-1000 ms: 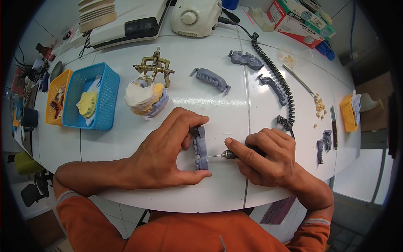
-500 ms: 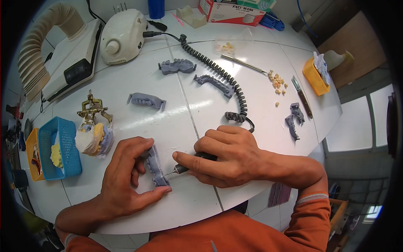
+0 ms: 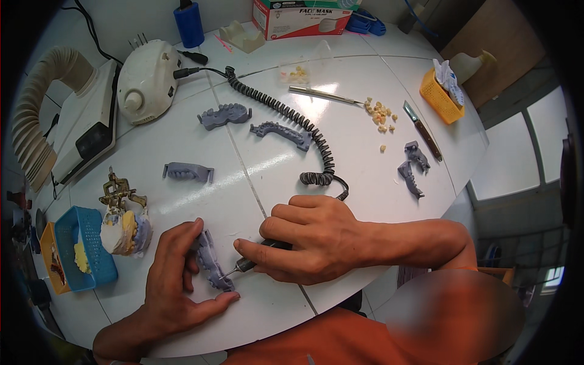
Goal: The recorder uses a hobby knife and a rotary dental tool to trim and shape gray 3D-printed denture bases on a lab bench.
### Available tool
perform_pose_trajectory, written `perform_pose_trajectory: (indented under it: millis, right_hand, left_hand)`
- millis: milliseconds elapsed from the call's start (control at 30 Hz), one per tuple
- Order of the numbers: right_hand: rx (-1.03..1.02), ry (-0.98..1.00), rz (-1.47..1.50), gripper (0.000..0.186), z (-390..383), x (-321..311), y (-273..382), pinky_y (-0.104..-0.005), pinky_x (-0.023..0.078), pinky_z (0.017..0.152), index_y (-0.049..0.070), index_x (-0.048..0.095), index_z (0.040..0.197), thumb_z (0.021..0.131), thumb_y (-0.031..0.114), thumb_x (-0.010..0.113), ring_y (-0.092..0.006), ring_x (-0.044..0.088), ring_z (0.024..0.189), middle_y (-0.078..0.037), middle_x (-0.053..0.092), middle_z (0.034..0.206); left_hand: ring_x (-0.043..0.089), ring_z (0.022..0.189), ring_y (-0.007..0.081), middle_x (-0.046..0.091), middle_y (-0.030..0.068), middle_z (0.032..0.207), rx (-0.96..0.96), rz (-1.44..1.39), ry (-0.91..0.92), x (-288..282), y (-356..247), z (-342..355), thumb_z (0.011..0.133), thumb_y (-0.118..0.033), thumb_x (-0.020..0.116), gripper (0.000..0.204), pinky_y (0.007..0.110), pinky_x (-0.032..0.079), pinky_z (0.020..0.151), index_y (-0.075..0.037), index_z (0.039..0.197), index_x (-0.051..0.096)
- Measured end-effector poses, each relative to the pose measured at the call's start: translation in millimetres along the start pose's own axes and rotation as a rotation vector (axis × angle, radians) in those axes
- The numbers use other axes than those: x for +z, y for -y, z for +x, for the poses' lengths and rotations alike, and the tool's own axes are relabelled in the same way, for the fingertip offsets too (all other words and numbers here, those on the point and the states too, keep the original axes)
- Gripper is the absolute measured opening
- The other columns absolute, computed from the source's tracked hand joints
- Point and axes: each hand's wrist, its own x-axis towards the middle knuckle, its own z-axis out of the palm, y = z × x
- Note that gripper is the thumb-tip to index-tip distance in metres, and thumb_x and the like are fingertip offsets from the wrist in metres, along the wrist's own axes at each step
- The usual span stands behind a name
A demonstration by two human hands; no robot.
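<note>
My left hand (image 3: 173, 277) steadies a grey dental arch model (image 3: 208, 258) on the tabletop, its index fingertip at the far end and its thumb at the near end. My right hand (image 3: 313, 240) is closed round a black rotary handpiece (image 3: 246, 264). The thin bur (image 3: 230, 272) at its tip meets the model's right side near the lower end, as far as I can see. A coiled black cord (image 3: 286, 106) runs from the handpiece up to a white control box (image 3: 146, 85) at the far left.
Several grey models, such as one (image 3: 188, 172), lie beyond my hands. Left stand a plaster cast on a brass articulator (image 3: 125, 225) and a blue basket (image 3: 91, 249). Right are loose tooth-coloured pieces (image 3: 380, 112), a wooden-handled knife (image 3: 426, 137) and a yellow basket (image 3: 441, 100).
The whole view has shifted, so things on the table appear farther left and mostly lower. My hands keep nearly the same hold on the model and the handpiece.
</note>
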Motion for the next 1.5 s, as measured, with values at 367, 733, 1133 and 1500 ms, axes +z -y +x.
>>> perform_pose_trajectory:
  millis: [367, 733, 1133, 1500]
  right_hand:
    - [0.081, 0.041, -0.120, 0.030, 2, -7, -7, -0.0342, 0.048, 0.067, 0.007, 0.078, 0.117, 0.093, 0.024, 0.080, -0.0189, 0.064, 0.083, -0.004, 0.062, 0.091]
    - [0.190, -0.032, -0.219, 0.042, 15, -28, -11, -0.0440, 0.049, 0.095, 0.010, 0.081, 0.121, 0.091, 0.038, 0.089, -0.0241, 0.065, 0.099, -0.007, 0.068, 0.108]
    - [0.617, -0.017, -0.492, 0.032, 16, -40, -62, -0.0508, 0.037, 0.114, 0.010, 0.088, 0.115, 0.091, 0.031, 0.087, -0.0361, 0.052, 0.135, -0.021, 0.064, 0.137]
    - [0.591, 0.060, -0.363, 0.012, 13, -55, -59, -0.0555, 0.033, 0.123, 0.009, 0.083, 0.099, 0.089, 0.015, 0.085, -0.0310, 0.055, 0.138, -0.011, 0.070, 0.132]
  left_hand:
    - [0.060, 0.085, 0.0141, 0.053, 0.0190, 0.149, 0.027, 0.027, -0.023, -1, 2, 1, 0.071, -0.030, 0.106, 0.120, 0.026, 0.053, 0.060, -0.003, 0.168, 0.041]
    - [0.062, 0.088, 0.0152, 0.052, 0.0212, 0.147, 0.011, 0.012, -0.006, -4, -3, -3, 0.076, -0.033, 0.104, 0.116, 0.027, 0.056, 0.061, -0.002, 0.168, 0.039]
    - [0.058, 0.085, 0.0146, 0.053, 0.0197, 0.144, 0.060, -0.004, -0.053, 4, 1, 1, 0.074, -0.034, 0.105, 0.115, 0.026, 0.052, 0.059, 0.001, 0.165, 0.044]
    - [0.062, 0.089, 0.0171, 0.051, 0.0219, 0.145, 0.074, 0.030, -0.010, -1, -2, 1, 0.081, -0.035, 0.101, 0.112, 0.029, 0.059, 0.066, 0.003, 0.166, 0.039]
